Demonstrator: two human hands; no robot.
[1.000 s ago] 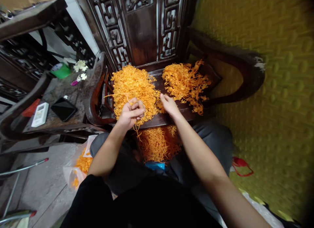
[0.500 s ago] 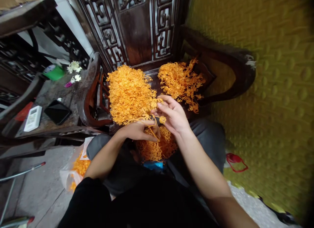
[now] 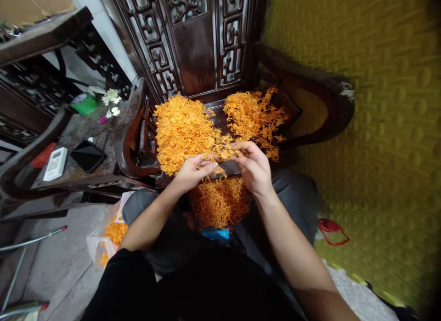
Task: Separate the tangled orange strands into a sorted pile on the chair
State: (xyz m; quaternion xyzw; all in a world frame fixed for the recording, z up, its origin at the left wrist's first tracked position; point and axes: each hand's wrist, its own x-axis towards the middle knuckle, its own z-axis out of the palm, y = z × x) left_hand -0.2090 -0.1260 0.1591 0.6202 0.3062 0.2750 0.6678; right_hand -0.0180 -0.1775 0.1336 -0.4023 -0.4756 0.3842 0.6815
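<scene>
Between my hands is an orange branching sprig (image 3: 224,149), which looks like plastic. My left hand (image 3: 193,173) pinches its thin stem between thumb and fingers. My right hand (image 3: 255,166) closes its thumb and fingertips on the sprig's other end. Just behind my left hand, a dense heap of orange flower pieces (image 3: 182,128) covers the left of the wooden seat. A looser bunch of orange sprigs (image 3: 251,111) lies at the seat's right, beyond my right hand. Below my hands, more orange stems (image 3: 220,202) are piled between my knees, over something blue (image 3: 215,233).
A dark carved wooden chair (image 3: 195,59) stands in front. On a side table (image 3: 105,144) at left lie a black phone (image 3: 88,156), a white remote (image 3: 55,164), green tape (image 3: 84,104) and small flowers. A plastic bag (image 3: 98,247) of orange pieces sits on the floor. A yellow padded surface (image 3: 382,141) borders the right.
My left hand has moved up and my right hand slightly down and right. The sprig now stretches between them, and a dark object seen between my hands earlier is no longer visible.
</scene>
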